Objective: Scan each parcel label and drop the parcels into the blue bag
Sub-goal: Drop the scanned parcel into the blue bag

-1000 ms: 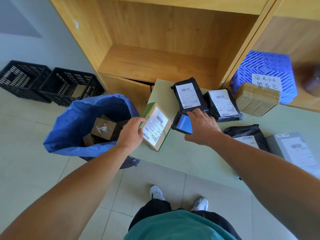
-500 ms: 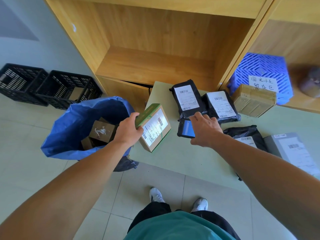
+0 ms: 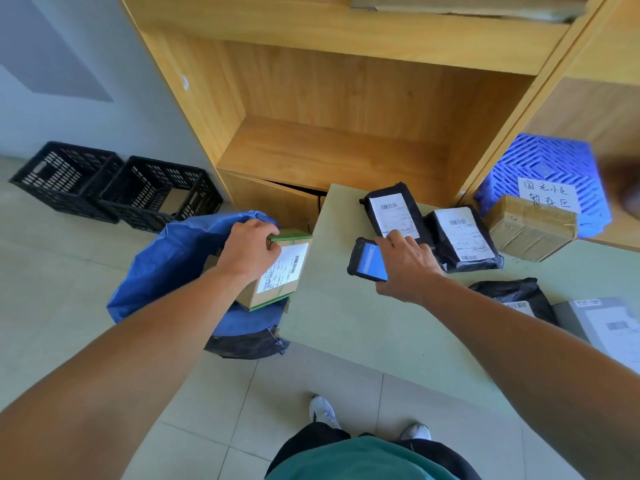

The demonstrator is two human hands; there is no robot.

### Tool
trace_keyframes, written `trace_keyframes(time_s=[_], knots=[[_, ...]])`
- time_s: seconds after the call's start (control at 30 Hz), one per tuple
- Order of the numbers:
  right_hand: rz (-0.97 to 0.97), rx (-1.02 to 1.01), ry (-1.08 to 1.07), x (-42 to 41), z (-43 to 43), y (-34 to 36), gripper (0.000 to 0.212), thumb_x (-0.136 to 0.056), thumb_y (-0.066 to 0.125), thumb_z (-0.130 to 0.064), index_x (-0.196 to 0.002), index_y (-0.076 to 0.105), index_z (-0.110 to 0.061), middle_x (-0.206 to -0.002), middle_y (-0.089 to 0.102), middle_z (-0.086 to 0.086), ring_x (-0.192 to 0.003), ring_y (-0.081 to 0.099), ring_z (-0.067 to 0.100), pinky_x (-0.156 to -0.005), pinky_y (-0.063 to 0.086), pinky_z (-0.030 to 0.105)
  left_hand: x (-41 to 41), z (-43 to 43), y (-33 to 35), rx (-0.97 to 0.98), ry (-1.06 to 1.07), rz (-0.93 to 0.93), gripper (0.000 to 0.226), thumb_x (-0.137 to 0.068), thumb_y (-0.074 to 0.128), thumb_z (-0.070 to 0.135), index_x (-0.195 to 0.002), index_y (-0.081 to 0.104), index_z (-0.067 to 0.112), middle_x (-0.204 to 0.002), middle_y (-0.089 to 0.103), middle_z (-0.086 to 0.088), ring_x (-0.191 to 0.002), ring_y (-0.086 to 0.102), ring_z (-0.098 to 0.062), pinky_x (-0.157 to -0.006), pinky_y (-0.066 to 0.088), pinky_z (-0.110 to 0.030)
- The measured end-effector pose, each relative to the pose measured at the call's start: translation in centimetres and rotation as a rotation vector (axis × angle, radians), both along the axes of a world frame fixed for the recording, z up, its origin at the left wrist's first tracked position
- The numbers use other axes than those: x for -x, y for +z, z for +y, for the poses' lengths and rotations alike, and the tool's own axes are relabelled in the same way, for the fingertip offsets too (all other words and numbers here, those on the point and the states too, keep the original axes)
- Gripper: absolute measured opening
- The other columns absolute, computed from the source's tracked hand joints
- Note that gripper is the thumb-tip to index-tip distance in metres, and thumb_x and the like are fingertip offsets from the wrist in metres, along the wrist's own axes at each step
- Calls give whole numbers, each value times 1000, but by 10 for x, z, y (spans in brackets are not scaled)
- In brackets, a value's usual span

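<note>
My left hand [image 3: 250,248] grips a cardboard box parcel [image 3: 280,271] with a green edge and a white label, held over the open mouth of the blue bag [image 3: 166,261] on the floor left of the table. My right hand [image 3: 405,265] holds a black handheld scanner [image 3: 369,259] with a lit blue screen above the pale green table [image 3: 346,323]. Two black mailer parcels with white labels [image 3: 393,213] [image 3: 462,237] lie just beyond the scanner. A taped brown box [image 3: 530,226], another black mailer [image 3: 516,296] and a grey mailer [image 3: 609,323] rest further right.
A wooden shelf unit [image 3: 329,133] stands behind the table. A blue plastic basket [image 3: 547,168] with a handwritten note sits on the right shelf. Two black crates [image 3: 114,185] stand on the tiled floor at left. My shoes [image 3: 322,412] are at the table's near edge.
My left hand carried the box parcel leftward off the table to above the blue bag. My right hand with the scanner moved slightly toward the black mailers.
</note>
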State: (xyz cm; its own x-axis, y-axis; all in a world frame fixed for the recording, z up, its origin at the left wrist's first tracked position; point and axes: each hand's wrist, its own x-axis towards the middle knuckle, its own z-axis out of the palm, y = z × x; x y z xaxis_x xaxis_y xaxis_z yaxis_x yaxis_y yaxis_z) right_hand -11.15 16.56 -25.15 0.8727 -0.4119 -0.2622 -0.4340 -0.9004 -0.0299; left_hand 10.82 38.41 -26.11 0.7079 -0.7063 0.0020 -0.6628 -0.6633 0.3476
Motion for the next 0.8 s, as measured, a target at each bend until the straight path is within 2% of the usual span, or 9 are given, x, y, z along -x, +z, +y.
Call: trace_keyframes(time_s=[0.07, 0.17, 0.3, 0.4, 0.47, 0.63, 0.8], knots=[[-28, -6, 1, -11, 5, 1, 74, -67, 74, -48, -128, 42, -21, -115, 42, 1, -100, 51, 24, -87, 47, 42, -20, 11, 6, -38, 10, -66, 30, -86, 66, 10, -114, 74, 13, -119, 69, -11, -109, 58, -36, -91, 49, -42], [-68, -8, -7, -24, 11, 2, 75, -69, 74, -47, -130, 39, -22, -117, 42, 2, -97, 50, 25, -85, 46, 41, -49, 28, 11, -167, -7, -179, 40, -84, 70, 7, -123, 71, 15, -138, 59, -14, -122, 50, -42, -106, 41, -49], [-151, -25, -27, -36, 17, 2, 82, -71, 72, -49, -138, 34, -20, -122, 42, 4, -101, 50, 26, -86, 45, 42, -50, 33, 18, -387, -66, -342, 57, -86, 70, 30, -141, 55, 24, -152, 47, -12, -137, 41, -37, -114, 29, -61], [-171, -37, -40, -36, 14, -2, 83, -73, 70, -50, -140, 33, -19, -123, 42, 5, -103, 50, 27, -87, 45, 42, -27, 22, 23, -366, -123, -366, 68, -91, 62, 44, -152, 37, 27, -157, 38, -13, -141, 36, -35, -117, 27, -58], [-180, -43, -52, -33, 8, -3, 82, -73, 70, -50, -139, 33, -19, -123, 42, 5, -102, 50, 27, -86, 45, 42, -10, 13, 24, -327, -174, -385, 72, -92, 59, 48, -155, 32, 26, -158, 35, -14, -142, 36, -34, -118, 28, -57], [-155, -55, -73, -4, -14, -6, 81, -72, 70, -52, -137, 34, -19, -120, 42, 5, -99, 52, 29, -85, 46, 43, 35, -34, 25, -253, -270, -405, 73, -91, 56, 52, -154, 32, 25, -157, 35, -15, -138, 39, -35, -111, 35, -59], [-177, -95, -135, 52, -41, -11, 94, -76, 70, -55, -149, 25, -17, -129, 40, 7, -110, 51, 30, -93, 47, 46, 93, -93, 13, -208, -342, -325, 72, -89, 60, 46, -152, 36, 21, -152, 40, -17, -136, 41, -37, -111, 36, -57]])
